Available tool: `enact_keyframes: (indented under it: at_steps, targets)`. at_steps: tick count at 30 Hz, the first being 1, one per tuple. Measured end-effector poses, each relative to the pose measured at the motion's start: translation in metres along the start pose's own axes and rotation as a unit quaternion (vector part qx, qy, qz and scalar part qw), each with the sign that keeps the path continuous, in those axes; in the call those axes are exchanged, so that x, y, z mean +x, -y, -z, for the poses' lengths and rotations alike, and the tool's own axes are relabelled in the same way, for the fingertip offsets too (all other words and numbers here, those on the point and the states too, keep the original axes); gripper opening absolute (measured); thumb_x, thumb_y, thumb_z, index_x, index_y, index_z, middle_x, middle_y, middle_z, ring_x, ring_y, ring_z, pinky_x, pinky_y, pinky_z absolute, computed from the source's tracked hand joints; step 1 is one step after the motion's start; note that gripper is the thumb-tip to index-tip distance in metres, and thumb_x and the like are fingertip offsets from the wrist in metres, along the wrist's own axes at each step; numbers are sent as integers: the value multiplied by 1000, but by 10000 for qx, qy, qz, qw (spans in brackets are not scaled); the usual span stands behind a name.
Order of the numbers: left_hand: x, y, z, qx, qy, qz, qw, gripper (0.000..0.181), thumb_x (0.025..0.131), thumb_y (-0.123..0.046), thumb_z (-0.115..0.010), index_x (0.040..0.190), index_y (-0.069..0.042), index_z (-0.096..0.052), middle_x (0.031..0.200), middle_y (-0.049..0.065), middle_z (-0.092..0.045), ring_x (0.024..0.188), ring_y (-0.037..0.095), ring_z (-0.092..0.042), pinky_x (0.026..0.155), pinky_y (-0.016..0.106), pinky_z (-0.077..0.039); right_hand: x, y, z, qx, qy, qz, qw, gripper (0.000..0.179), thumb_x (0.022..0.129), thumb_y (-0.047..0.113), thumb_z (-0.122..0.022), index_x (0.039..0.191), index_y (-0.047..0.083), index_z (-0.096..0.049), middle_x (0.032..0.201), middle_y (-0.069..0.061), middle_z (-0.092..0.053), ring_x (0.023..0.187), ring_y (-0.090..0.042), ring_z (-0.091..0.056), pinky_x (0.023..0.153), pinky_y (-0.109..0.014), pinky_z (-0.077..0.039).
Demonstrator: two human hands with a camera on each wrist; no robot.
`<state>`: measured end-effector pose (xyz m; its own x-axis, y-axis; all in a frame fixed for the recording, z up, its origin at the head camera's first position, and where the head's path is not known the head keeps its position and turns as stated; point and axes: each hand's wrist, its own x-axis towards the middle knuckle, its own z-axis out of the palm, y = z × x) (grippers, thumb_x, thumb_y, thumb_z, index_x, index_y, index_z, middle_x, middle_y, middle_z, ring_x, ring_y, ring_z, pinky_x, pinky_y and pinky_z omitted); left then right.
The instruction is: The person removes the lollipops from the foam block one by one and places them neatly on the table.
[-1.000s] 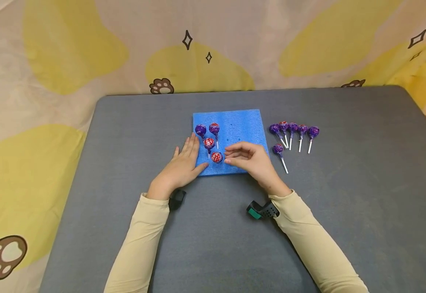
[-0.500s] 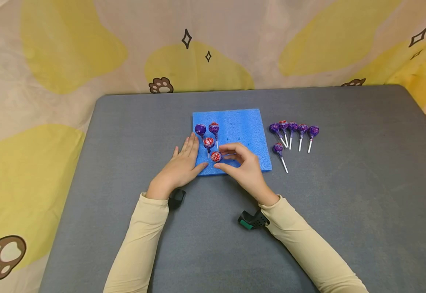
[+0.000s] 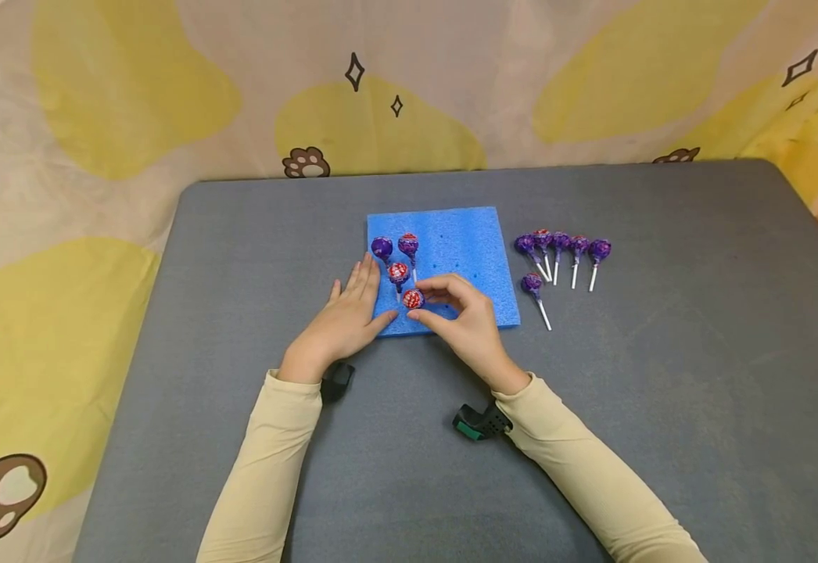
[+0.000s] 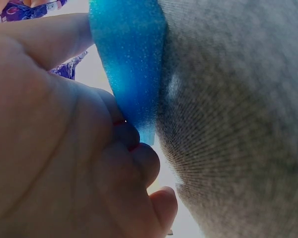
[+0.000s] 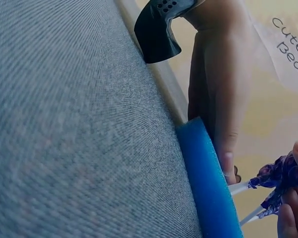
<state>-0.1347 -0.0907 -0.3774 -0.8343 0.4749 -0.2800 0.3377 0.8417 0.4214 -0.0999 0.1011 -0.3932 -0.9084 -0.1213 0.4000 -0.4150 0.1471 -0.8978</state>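
Observation:
A blue foam block (image 3: 468,234) lies on the table with several purple-wrapped lollipops standing in its left part, white sticks down. My left hand (image 3: 342,319) rests flat along the block's left edge, fingers straight and thumb at the front corner. With thumb and forefinger on either side, my right hand (image 3: 471,322) pinches the front lollipop (image 3: 413,299), which has a red and white top. Just behind it stands another red-topped lollipop (image 3: 398,272); farther back are two more. In the right wrist view, white sticks (image 5: 240,188) rise from the foam below the wrappers.
Several loose lollipops (image 3: 579,245) lie in a row on the grey table (image 3: 697,313), right of the block. One more lollipop (image 3: 532,284) lies nearer the front. Small holes dot the foam. A patterned cloth (image 3: 409,86) hangs behind the table.
My right hand has moved left across the block to the front lollipop, and its thumb and forefinger have closed around the candy. My left hand stays in place.

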Motion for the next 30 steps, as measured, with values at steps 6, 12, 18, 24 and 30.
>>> enact_keyframes:
  at_steps: [6,12,18,24,30]
  targets:
    - [0,1,-1,-4,-6,15,10000,77,100,-40,-40,149,1,5,155,14,14,142,27,10,112,52,1,0,5,-2,-488,-283,299,9980,27,74,4,-79,99,0,-69,94,-10,-67,86,-21,-64,79,-31,-51]
    - [1,1,-1,-17,-16,21,10000,77,100,-40,-40,149,1,5,155,13,14,142,27,10,112,52,1,1,21,0,-1242,-611,894,9863,30,71,8,-83,96,1,-70,91,-7,-67,84,-16,-63,76,-29,-50]
    - [2,0,-1,15,-15,30,10000,78,100,-39,-41,149,1,4,155,13,14,142,27,10,112,51,1,2,37,5,-1810,-651,1459,9704,28,70,7,-83,93,-1,-70,87,-9,-66,78,-18,-60,71,-30,-49]
    - [2,-1,0,10,-12,26,10000,78,100,-39,-41,148,2,4,155,14,12,142,28,10,112,52,1,2,47,10,-2278,-587,1743,9562,22,72,5,-80,90,-2,-69,85,-9,-65,75,-21,-61,67,-31,-50]
    - [1,-1,1,-30,-17,1,10000,78,100,-38,-42,148,3,4,155,16,12,142,30,9,111,52,1,2,53,16,-2737,-557,1799,9432,21,72,8,-78,88,-1,-69,82,-9,-63,75,-20,-62,67,-33,-50]
